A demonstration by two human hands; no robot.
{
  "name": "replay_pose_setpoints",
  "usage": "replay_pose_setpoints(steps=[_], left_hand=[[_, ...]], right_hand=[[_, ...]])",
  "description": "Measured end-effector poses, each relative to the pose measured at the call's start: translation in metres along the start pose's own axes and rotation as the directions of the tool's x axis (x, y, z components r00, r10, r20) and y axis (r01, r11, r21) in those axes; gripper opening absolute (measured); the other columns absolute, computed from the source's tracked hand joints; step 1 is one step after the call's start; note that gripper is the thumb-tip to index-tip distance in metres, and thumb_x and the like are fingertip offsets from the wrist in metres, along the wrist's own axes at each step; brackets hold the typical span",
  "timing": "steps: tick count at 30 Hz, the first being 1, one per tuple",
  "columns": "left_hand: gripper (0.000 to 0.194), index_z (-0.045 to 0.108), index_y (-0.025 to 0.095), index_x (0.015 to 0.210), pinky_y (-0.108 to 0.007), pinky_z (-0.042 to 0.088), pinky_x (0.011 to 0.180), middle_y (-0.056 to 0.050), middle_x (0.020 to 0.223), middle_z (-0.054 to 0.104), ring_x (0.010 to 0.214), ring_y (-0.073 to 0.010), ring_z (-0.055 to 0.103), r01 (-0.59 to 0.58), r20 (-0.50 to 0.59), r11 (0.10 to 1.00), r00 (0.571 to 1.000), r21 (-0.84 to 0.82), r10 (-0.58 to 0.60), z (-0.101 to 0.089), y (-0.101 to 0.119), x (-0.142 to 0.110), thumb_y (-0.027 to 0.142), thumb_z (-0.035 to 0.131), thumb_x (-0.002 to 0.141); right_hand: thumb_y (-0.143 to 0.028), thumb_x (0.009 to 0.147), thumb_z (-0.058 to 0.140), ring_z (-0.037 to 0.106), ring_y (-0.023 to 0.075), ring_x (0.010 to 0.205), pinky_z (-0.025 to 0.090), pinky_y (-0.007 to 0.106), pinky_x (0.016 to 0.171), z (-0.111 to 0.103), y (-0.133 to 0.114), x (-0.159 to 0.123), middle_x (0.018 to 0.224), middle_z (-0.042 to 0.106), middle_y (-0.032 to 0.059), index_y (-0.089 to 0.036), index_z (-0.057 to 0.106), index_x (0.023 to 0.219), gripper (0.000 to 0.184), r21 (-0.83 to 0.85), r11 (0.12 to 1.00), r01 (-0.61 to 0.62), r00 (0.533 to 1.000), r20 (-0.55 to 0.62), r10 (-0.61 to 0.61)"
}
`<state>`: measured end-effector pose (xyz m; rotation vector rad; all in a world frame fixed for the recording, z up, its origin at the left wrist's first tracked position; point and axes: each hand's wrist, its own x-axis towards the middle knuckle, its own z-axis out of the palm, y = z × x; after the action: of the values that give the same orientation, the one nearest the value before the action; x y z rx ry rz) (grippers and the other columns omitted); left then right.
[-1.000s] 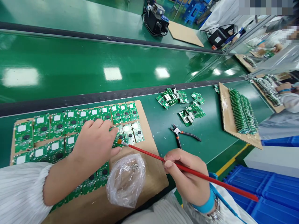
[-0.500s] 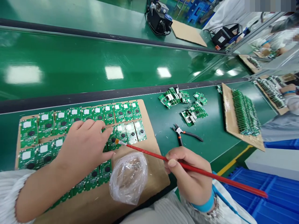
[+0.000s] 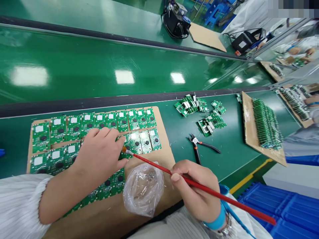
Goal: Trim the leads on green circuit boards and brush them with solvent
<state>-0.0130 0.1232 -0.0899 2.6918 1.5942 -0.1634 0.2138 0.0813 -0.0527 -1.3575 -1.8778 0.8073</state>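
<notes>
Rows of green circuit boards (image 3: 58, 126) with white patches and round black spots lie on a cardboard sheet (image 3: 161, 132). My left hand (image 3: 102, 156) rests over the middle boards, thumb and forefinger apart; its other fingertips are hidden. In my right hand (image 3: 196, 189) is a red-handled paintbrush (image 3: 152, 163), pinched partway along the handle. Its brown bristles are at a board close to my left forefinger. In front of the boards stands a clear plastic bag (image 3: 144, 196), its mouth open, with small metal bits inside.
Side cutters (image 3: 198, 146) with black handles lie right of the cardboard. Beyond them are loose circuit boards (image 3: 211, 123). Farther right, a cardboard tray (image 3: 246, 126) bears stacked boards. Blue crates (image 3: 286, 209) stand at the lower right. Co-workers' hands show at the far right.
The whole view has shifted, so the boards and bag appear farther right. The brush tip has moved slightly left relative to the boards, staying close to my left forefinger.
</notes>
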Motion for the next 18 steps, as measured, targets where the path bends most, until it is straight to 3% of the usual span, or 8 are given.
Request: replay_pose_setpoints(steps=[10,18], left_hand=[[0.041,0.068,0.016,0.094,-0.042,0.038,0.069,-0.012,0.092,0.065,0.083,-0.0307,0.058,0.009,0.013,1.0,1.0,0.007,-0.009,0.0,0.0,-0.001,0.048,0.066,0.07],[0.048,0.069,0.018,0.097,-0.042,0.038,0.069,-0.012,0.095,0.065,0.084,-0.0314,0.057,0.025,-0.015,1.0,1.0,0.004,-0.025,-0.006,-0.011,-0.009,0.051,0.07,0.063]], right_hand=[[-0.015,0.081,0.054,0.05,0.0076,0.044,0.039,0.019,0.043,-0.012,-0.001,-0.008,0.053,0.055,-0.0025,-0.018,0.053,0.063,0.018,-0.051,0.999,0.009,0.999,-0.034,-0.011],[-0.015,0.083,0.056,0.05,0.009,0.048,0.039,0.021,0.045,-0.006,0.006,-0.012,0.057,0.055,-0.0026,-0.019,0.055,0.072,0.012,0.115,0.993,-0.037,0.998,-0.055,0.043]])
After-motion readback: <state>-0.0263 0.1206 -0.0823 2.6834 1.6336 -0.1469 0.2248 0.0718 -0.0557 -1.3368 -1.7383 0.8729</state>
